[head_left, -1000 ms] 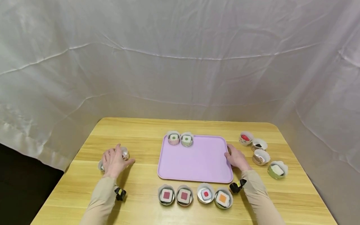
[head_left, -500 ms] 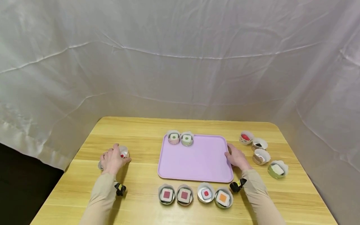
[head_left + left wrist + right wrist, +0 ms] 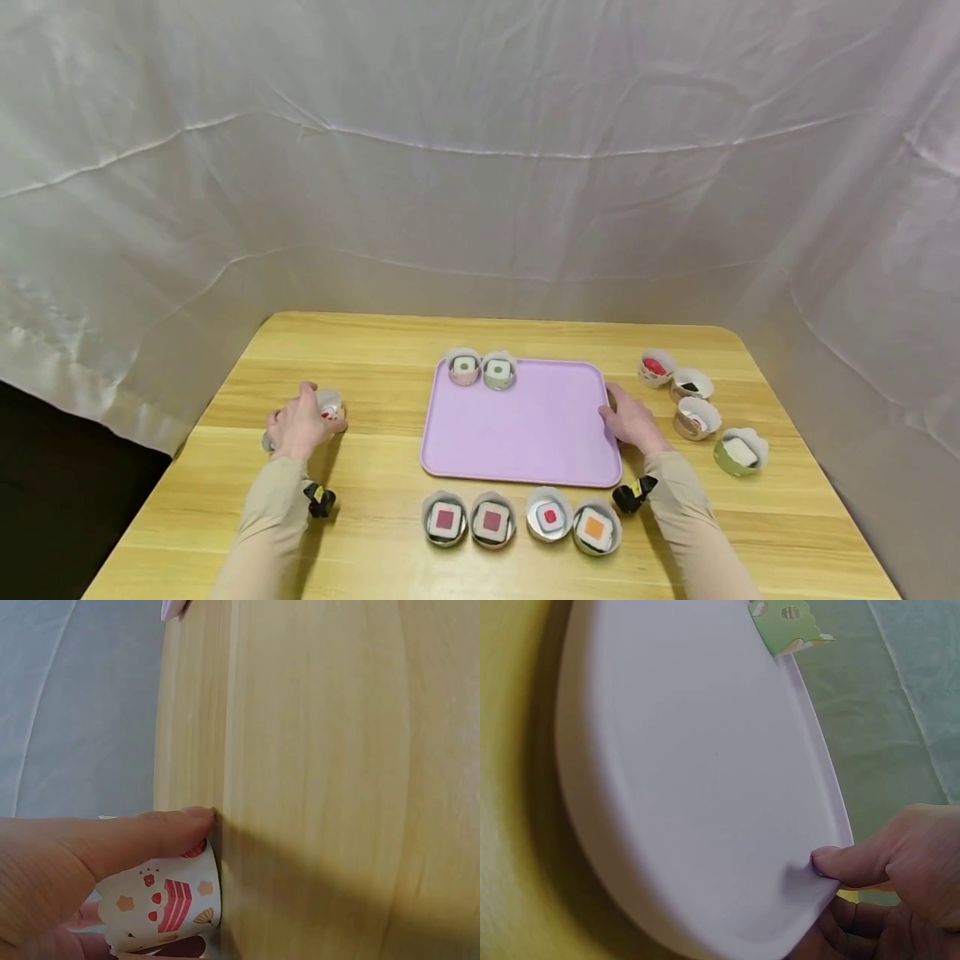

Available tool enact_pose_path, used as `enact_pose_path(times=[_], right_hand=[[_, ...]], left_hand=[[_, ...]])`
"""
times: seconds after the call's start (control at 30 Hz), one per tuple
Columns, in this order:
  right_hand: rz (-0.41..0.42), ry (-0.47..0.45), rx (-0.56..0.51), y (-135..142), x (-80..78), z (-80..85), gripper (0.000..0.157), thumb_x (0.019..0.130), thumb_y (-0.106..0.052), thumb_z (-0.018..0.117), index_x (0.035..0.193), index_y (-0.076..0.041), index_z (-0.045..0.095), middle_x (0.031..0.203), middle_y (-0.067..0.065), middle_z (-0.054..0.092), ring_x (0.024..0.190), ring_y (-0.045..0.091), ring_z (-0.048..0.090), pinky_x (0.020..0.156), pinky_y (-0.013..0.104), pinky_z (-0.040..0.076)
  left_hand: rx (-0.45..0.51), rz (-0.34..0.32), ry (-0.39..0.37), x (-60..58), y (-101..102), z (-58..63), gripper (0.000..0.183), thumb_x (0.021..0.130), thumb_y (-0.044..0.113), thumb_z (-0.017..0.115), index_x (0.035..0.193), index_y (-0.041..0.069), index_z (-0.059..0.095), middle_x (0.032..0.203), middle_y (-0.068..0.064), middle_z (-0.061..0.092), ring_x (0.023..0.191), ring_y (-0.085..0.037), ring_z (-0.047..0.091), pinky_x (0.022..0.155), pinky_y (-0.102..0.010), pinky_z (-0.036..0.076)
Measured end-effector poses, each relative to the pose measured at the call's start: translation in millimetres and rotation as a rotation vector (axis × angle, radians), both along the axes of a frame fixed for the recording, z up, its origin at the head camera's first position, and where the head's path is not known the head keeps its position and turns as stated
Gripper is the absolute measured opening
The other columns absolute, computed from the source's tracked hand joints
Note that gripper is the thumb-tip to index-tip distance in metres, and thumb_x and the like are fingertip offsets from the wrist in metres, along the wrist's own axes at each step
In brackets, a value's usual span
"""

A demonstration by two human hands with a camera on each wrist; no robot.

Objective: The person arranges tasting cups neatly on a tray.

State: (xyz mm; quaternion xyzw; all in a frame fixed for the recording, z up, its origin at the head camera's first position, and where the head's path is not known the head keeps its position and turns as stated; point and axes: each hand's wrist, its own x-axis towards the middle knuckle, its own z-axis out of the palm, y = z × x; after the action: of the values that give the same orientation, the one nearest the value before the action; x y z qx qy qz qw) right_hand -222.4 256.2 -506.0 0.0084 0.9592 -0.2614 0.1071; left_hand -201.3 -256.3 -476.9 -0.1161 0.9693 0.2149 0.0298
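At the left of the table, my left hand (image 3: 295, 427) holds a white paper baking cup (image 3: 330, 406), thumb on its near side and fingers behind. Red cake prints show on that cup (image 3: 161, 900) in the left wrist view; a piece with a red centre sits inside. Another cup (image 3: 267, 442) is mostly hidden behind the hand. My right hand (image 3: 633, 419) pinches the right rim of the lilac tray (image 3: 517, 433), thumb on top and fingers below. Two cups with green-dotted white pieces, a pink cup (image 3: 463, 375) and a green cup (image 3: 498, 380), stand at the tray's far left corner.
Along the tray's near edge stand several cups with sushi-like pieces, among them one with an orange-centred piece (image 3: 597, 530). Several more stand at the right, including a green cup (image 3: 738, 457) and one with a red piece (image 3: 655, 367). A pale curtain (image 3: 480, 208) hangs behind the table.
My left hand has shifted slightly left and its thumb has closed in against the cup, uncovering more of the red-centred piece. The right hand and the tray stay in place.
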Motion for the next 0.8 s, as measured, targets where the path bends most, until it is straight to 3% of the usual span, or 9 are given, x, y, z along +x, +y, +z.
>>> enact_pose_path(times=[0.2,0.37,0.5,0.6,0.7,0.8], right_hand=[[0.005,0.003,-0.002,0,-0.4,-1.4,0.058,0.103,-0.018,0.046,0.151,0.008,0.03,0.148,0.039,0.04,0.134,0.057,0.043,0.112,0.066,0.038],[0.007,0.011,-0.01,1,0.1,-1.5,0.057,0.103,-0.017,0.047,0.151,0.008,0.03,0.147,0.039,0.042,0.133,0.056,0.044,0.111,0.066,0.039],[0.007,0.012,-0.008,1,0.5,-1.3,0.057,0.103,-0.018,0.047,0.151,0.007,0.031,0.147,0.038,0.042,0.133,0.057,0.045,0.111,0.066,0.039],[0.007,0.012,-0.005,1,1.0,-0.9,0.057,0.103,-0.017,0.046,0.151,0.007,0.03,0.147,0.038,0.042,0.133,0.057,0.044,0.111,0.066,0.039],[0.002,0.008,-0.008,1,1.5,-0.6,0.057,0.103,-0.017,0.046,0.152,0.007,0.03,0.148,0.038,0.042,0.133,0.057,0.044,0.112,0.066,0.038],[0.0,0.013,-0.007,0,1.8,-0.6,0.057,0.102,-0.017,0.046,0.151,0.008,0.03,0.147,0.038,0.042,0.133,0.057,0.045,0.112,0.067,0.038]], left_hand=[[0.013,-0.011,0.057,2.6,0,0.4,0.083,0.079,0.025,0.083,0.14,-0.006,0.037,0.119,-0.038,0.061,0.108,-0.053,0.06,0.115,-0.067,0.021],[0.004,-0.026,0.148,4.1,2,2.3,0.081,0.078,0.022,0.084,0.138,-0.007,0.038,0.115,-0.036,0.064,0.1,-0.05,0.063,0.116,-0.066,0.025],[0.031,-0.019,0.191,5.9,5,2.7,0.078,0.078,0.021,0.083,0.136,-0.007,0.04,0.114,-0.037,0.062,0.099,-0.051,0.062,0.097,-0.064,0.044],[0.061,-0.011,0.23,5.8,8,1.3,0.076,0.077,0.019,0.084,0.135,-0.008,0.042,0.116,-0.037,0.061,0.098,-0.053,0.063,0.079,-0.061,0.053],[0.094,-0.018,0.277,4.1,10,-0.4,0.075,0.075,0.015,0.084,0.133,-0.01,0.044,0.119,-0.037,0.06,0.099,-0.052,0.063,0.077,-0.059,0.055],[0.145,-0.033,0.313,2.1,13,-1.6,0.072,0.075,0.013,0.083,0.132,-0.012,0.047,0.121,-0.035,0.059,0.103,-0.048,0.062,0.084,-0.057,0.054]])
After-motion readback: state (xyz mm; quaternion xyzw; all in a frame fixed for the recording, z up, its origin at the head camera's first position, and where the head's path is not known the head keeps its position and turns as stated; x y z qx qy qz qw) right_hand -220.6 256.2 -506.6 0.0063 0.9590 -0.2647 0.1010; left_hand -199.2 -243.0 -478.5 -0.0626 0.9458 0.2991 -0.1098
